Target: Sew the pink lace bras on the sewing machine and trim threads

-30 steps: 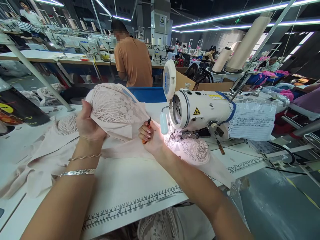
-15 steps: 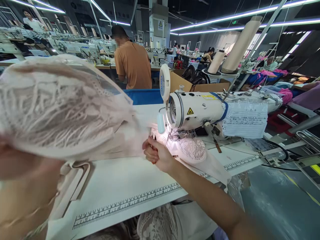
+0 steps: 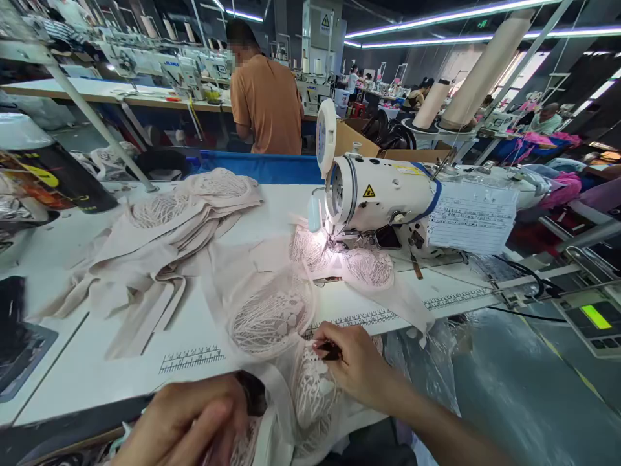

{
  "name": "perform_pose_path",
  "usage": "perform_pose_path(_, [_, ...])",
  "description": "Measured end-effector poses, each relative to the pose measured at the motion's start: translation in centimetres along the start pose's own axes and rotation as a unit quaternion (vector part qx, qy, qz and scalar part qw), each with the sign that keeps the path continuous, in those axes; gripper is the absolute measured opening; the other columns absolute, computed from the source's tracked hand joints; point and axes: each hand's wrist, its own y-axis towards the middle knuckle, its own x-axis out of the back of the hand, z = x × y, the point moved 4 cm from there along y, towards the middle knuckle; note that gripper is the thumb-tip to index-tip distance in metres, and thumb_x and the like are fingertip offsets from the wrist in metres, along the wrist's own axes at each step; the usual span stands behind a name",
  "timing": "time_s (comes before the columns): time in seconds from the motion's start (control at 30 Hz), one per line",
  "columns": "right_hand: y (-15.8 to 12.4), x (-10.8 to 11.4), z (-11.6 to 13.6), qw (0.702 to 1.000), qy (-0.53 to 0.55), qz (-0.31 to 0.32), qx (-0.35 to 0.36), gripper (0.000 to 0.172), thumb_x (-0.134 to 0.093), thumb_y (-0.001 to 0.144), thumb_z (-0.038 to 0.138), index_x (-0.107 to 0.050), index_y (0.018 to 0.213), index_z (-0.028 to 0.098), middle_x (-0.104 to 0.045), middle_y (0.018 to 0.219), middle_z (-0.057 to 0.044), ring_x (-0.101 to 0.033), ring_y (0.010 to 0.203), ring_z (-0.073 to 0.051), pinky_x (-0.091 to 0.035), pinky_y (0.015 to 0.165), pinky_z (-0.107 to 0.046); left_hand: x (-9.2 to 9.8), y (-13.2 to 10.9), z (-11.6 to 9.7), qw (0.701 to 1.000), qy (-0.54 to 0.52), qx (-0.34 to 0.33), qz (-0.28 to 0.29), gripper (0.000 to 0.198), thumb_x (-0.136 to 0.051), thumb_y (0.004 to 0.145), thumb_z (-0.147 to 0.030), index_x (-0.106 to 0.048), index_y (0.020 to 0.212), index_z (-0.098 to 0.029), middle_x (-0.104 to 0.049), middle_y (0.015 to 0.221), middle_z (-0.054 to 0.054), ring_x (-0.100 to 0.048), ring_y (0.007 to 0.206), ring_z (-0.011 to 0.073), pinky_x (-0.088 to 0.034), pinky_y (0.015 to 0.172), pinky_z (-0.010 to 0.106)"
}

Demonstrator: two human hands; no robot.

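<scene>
A pale pink lace bra (image 3: 272,317) hangs over the table's front edge, one cup on the tabletop and the other below it. My right hand (image 3: 356,366) is closed at the middle of this bra, with a small dark tool (image 3: 330,351) in its fingers; its kind is unclear. My left hand (image 3: 194,417) is beside the bra's lower part, fingers curled; what they grip is hidden. Another lace bra (image 3: 369,268) lies under the lit needle area of the white sewing machine (image 3: 383,191).
On the left of the table (image 3: 121,372) lies a stack of bras (image 3: 169,220). A dark bottle-like container (image 3: 53,165) stands beyond it. Thread cones (image 3: 478,77) rise behind the machine. A handwritten sheet (image 3: 470,220) hangs on the machine. A person in a brown shirt (image 3: 269,103) stands behind.
My left hand has dropped from high on the left to the table's front edge, and the raised bra has come down with it. My right hand has moved down and slightly right.
</scene>
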Motion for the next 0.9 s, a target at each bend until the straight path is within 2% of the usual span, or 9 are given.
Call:
perform_pose_path(0.07, [-1.5,-0.2,0.4,0.999,-0.009,-0.005,0.046,0.021,-0.054,0.072,0.005,-0.063,0.082,0.021,-0.065,0.067,0.003,-0.053,0.058,-0.013,-0.035,0.06,-0.023,0.8,2.3,-1.9,0.984,0.119,-0.047,-0.123,0.029,-0.046,0.097,-0.023,-0.071,0.107,-0.033,-0.074,0.077,0.001,-0.068,0.064,0.0196,-0.054,0.059,0.027])
perform_pose_path(0.13, [-2.9,-0.2,1.0,0.996,-0.027,0.005,0.089,0.016,-0.058,0.077,0.009,-0.066,0.083,0.021,-0.069,0.07,0.001,-0.059,0.061,-0.015,-0.038,0.064,-0.025,-0.7,4.7,-3.6,0.966,0.226,-0.122,0.005,0.046,-0.045,0.094,-0.008,-0.066,0.127,-0.034,-0.064,0.137,0.007,-0.057,0.129,0.0284,-0.051,0.101,0.043])
perform_pose_path(0.2, [-4.1,0.0,1.5,0.993,-0.035,0.043,0.108,0.012,-0.061,0.083,0.013,-0.068,0.082,0.022,-0.072,0.071,0.0,-0.063,0.062,-0.015,-0.041,0.067,-0.025,-1.9,5.9,-4.8,0.936,0.263,-0.195,0.127,0.038,-0.051,0.092,-0.005,-0.072,0.113,-0.029,-0.039,0.161,0.005,-0.025,0.152,0.0318,-0.024,0.121,0.058])
perform_pose_path(0.27, [-5.2,0.5,1.9,0.989,-0.009,0.102,0.106,0.011,-0.062,0.086,0.016,-0.069,0.08,0.022,-0.072,0.069,0.001,-0.064,0.061,-0.014,-0.042,0.066,-0.025,-1.9,6.0,-5.5,0.922,0.257,-0.215,0.195,0.016,-0.064,0.088,-0.011,-0.074,0.089,-0.024,-0.027,0.166,0.002,-0.015,0.155,0.0344,-0.008,0.124,0.061])
perform_pose_path(0.37, [-6.1,1.6,1.9,0.979,0.065,0.17,0.095,0.015,-0.063,0.09,0.023,-0.069,0.076,0.021,-0.068,0.064,0.001,-0.059,0.056,-0.012,-0.041,0.061,-0.024,-0.7,5.1,-5.9,0.937,0.167,-0.184,0.247,0.011,-0.077,0.082,-0.022,-0.071,0.073,-0.023,-0.05,0.153,0.003,-0.041,0.144,0.0361,-0.012,0.123,0.059])
perform_pose_path(0.47, [-6.1,2.1,0.9,0.965,0.138,0.215,0.057,0.02,-0.062,0.092,0.03,-0.068,0.075,0.021,-0.063,0.064,0.001,-0.051,0.053,-0.011,-0.038,0.055,-0.024,-0.1,4.0,-4.6,0.961,-0.021,-0.074,0.265,0.022,-0.069,0.09,-0.027,-0.072,0.068,-0.024,-0.075,0.087,0.005,-0.069,0.083,0.0233,-0.048,0.097,0.041])
perform_pose_path(0.57, [-5.7,1.4,-0.9,0.944,0.206,0.257,-0.001,0.035,-0.064,0.09,0.052,-0.064,0.073,0.021,-0.055,0.061,0.003,-0.04,0.049,-0.009,-0.032,0.051,-0.024,-1.4,3.0,-1.8,0.947,-0.224,0.09,0.212,0.042,-0.062,0.094,-0.041,-0.064,0.057,-0.02,-0.048,0.053,0.001,-0.041,0.05,0.0138,-0.038,0.054,0.027])
perform_pose_path(0.67, [-5.4,0.4,-2.5,0.932,0.257,0.246,-0.066,0.056,-0.057,0.084,0.075,-0.056,0.065,0.022,-0.046,0.058,0.005,-0.034,0.049,-0.01,-0.029,0.051,-0.026,-3.5,1.8,0.4,0.883,-0.416,0.196,0.097,0.049,-0.076,0.082,-0.045,-0.052,0.05,-0.018,-0.039,0.052,-0.002,-0.032,0.05,0.0108,-0.03,0.049,0.024])
perform_pose_path(0.9, [-5.7,-1.7,-3.7,0.872,0.44,0.158,-0.148,0.064,-0.078,0.068,0.07,-0.04,0.05,0.022,-0.045,0.05,0.003,-0.035,0.05,-0.011,-0.026,0.051,-0.027,-6.8,0.2,1.4,0.79,-0.568,0.231,-0.009,0.063,-0.084,0.069,-0.048,-0.032,0.049,-0.018,-0.028,0.046,-0.007,-0.026,0.041,0.0047,-0.029,0.042,0.018])
